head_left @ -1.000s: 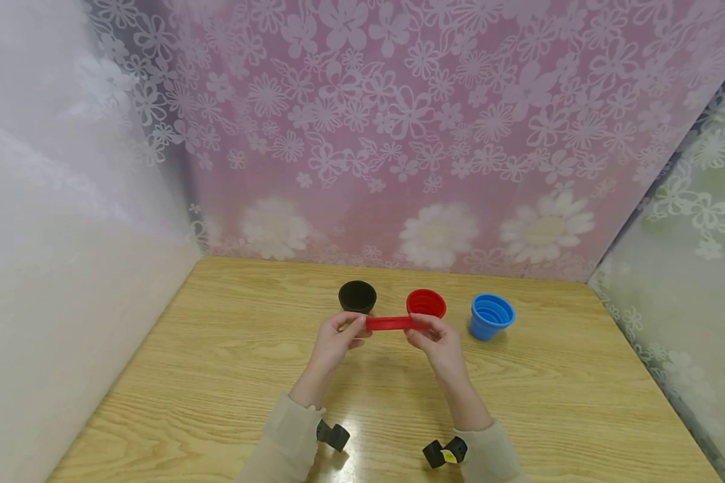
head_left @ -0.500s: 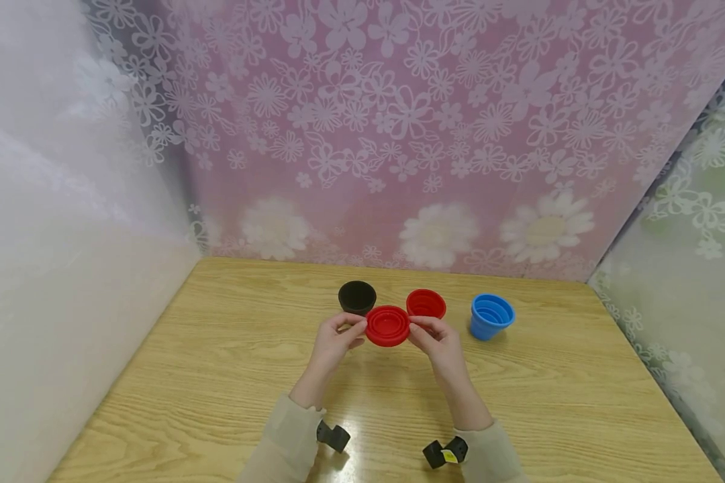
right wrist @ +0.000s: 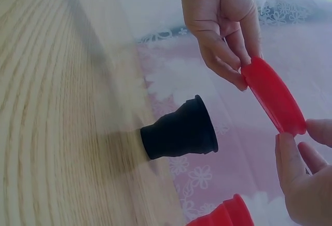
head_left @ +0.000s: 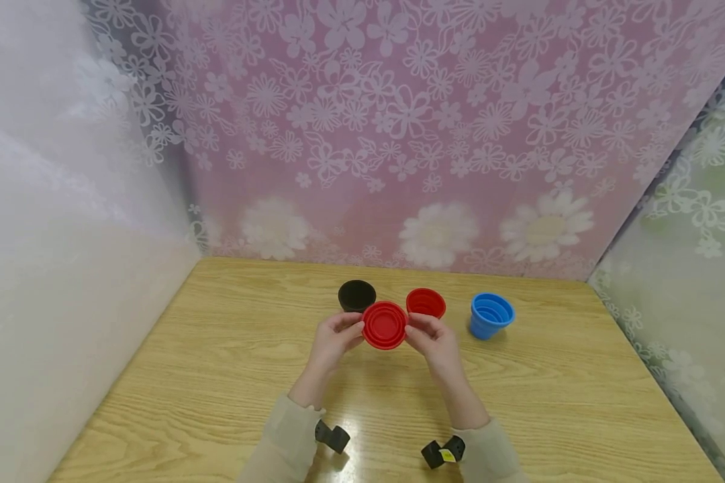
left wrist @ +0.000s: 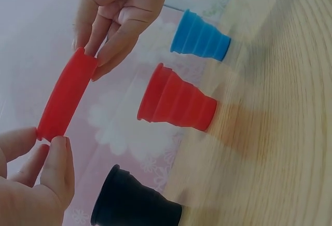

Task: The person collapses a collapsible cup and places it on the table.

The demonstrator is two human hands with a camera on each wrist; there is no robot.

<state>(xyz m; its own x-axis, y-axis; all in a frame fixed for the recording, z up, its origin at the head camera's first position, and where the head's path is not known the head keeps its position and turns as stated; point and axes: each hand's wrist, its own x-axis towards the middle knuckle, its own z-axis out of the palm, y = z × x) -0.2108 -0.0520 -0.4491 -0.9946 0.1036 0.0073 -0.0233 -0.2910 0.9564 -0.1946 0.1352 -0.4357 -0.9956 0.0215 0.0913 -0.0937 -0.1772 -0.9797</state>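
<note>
Between both hands, raised over the table, is a red collapsible cup (head_left: pixel 384 326) folded flat into a ringed disc, its concentric rings facing the head camera. My left hand (head_left: pixel 333 339) pinches its left edge between thumb and fingers. On the opposite edge my right hand (head_left: pixel 436 343) pinches in the same way. From the side, in the left wrist view, the folded cup (left wrist: pixel 67 95) shows as a thin tilted band. Behind it stand a black cup (head_left: pixel 357 296), an expanded red cup (head_left: pixel 425 303) and a blue cup (head_left: pixel 491 315), all upright with mouths up.
The wooden table (head_left: pixel 217 376) runs back to a pink flowered backdrop (head_left: pixel 362 147). A pale wall (head_left: pixel 84 235) closes the left side, and a flowered panel (head_left: pixel 683 302) the right. The three standing cups form a row near the far edge.
The folded red cup has turned from edge-on to face-on toward the head camera, its ringed side now fully visible. Both hands keep their pinch and have barely shifted.
</note>
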